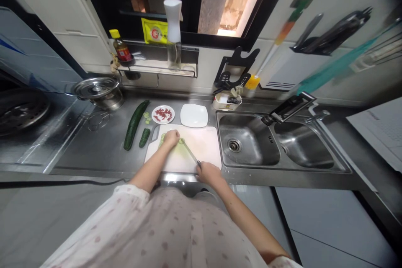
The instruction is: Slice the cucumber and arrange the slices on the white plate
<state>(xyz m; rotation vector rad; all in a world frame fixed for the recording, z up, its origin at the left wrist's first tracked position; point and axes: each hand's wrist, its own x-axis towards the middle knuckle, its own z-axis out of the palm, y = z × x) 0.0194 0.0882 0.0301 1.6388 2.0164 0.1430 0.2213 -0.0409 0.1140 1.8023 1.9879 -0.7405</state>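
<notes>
One knife (190, 153) is slanting over the white cutting board (205, 144), its handle sitting in the closed grip of the right hand (210, 174). Near the blade's tip, the left hand (171, 138) is bunching its fingers together; whether they are pinching anything, I cannot tell. Pale green slices (162, 139) are lying on the board's left part, beside that hand. Just beyond the board, a round plate (153, 117) is holding scattered small red pieces (163, 114), and a white rectangular dish (194, 115) is resting next to it. Left of the board, a short cucumber piece (145, 137) and a long cucumber (136, 126) are lying on the steel surface (94, 150). Farther left, a steel pot (110, 101) is wearing its lid (97, 87), which is hiding the contents. Behind the sink (248, 142), a white wall holder (279, 69) is carrying dark-handled tools (339, 29).
</notes>
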